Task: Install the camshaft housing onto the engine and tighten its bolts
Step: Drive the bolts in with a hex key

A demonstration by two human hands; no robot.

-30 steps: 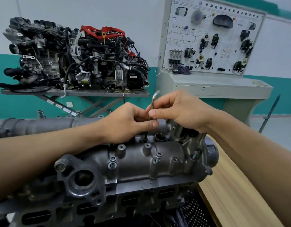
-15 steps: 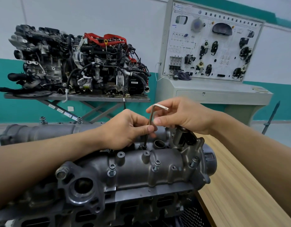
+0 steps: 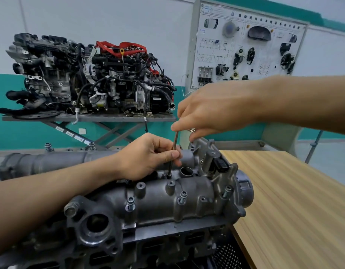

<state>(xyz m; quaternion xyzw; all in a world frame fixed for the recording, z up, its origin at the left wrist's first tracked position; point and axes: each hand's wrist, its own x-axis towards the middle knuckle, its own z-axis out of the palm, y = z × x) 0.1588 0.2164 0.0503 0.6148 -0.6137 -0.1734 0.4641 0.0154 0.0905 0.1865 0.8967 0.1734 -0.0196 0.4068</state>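
The grey camshaft housing [image 3: 189, 199] lies on top of the engine [image 3: 152, 245] in front of me, with several bolts [image 3: 182, 195] standing in its front flange. An L-shaped hex key [image 3: 175, 146] stands upright, its tip in a bolt [image 3: 169, 174] on the housing's top middle. My left hand [image 3: 148, 158] pinches the key's lower shaft between thumb and fingers. My right hand [image 3: 212, 111] hovers above and pinches the key's bent top end.
A wooden table [image 3: 295, 206] runs along the right of the engine. Behind stand a second engine [image 3: 90, 78] on a grey lift table [image 3: 90, 118] and a white training panel [image 3: 249, 47] with car parts. A black connector [image 3: 222, 164] sits on the housing's right end.
My right hand has risen and swung round on the key's short arm, which now hides under its fingers. My left hand keeps its hold on the shaft. The camera has shifted slightly.
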